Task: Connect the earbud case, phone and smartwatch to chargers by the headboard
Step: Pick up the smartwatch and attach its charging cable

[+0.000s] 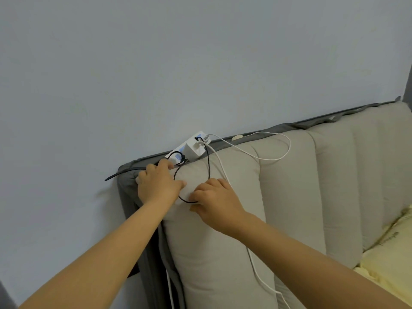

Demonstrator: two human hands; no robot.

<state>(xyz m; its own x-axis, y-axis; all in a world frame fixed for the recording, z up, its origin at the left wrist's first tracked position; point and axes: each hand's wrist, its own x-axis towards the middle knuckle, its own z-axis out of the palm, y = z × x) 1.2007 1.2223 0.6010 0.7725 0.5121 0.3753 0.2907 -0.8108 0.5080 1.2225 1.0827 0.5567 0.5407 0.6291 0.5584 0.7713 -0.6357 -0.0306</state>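
We rest our left hand (159,185) at the end of the white power strip (188,147) on the headboard (256,197), probably to steady it; its grip is loosely curled, on what we cannot tell; our right hand (215,198) pinches the black cable (209,161) looping from the strip; earbud case, phone and smartwatch are out of view.

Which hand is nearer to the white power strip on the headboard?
Left. The left hand reaches up with its fingertips at the near end of the power strip. The right hand is lower on the cushion, holding the black cable.
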